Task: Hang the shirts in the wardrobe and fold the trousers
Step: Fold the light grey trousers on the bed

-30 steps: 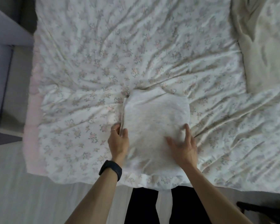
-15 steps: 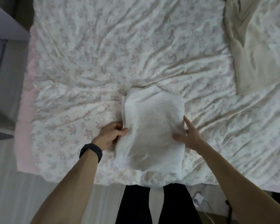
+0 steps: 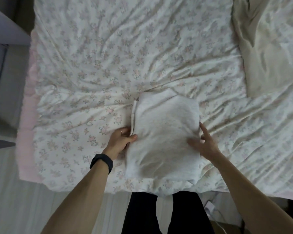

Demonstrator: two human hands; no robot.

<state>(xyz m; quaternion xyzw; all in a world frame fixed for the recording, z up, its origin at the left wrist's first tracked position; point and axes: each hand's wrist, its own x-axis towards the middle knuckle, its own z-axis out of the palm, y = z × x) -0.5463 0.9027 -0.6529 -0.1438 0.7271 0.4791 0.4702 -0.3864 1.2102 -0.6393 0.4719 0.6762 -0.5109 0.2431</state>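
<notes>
Pale grey folded trousers [image 3: 166, 132] lie between my hands on the bed [image 3: 91, 73], long axis running away from me. My left hand [image 3: 119, 141] pinches the left edge; my right hand [image 3: 204, 142] rests spread, grasping nothing, at the right edge, equally near.

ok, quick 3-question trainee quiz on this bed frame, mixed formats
1. True or false: the folded pale grey fabric garment lies on the floral bedsheet.
2. Which hand wears the black wristband? A) left B) right C) neither
3. Fill in: the right hand touches the garment's ____ edge.

Key: 1 true. 2 A, the left hand. 3 right.
</notes>
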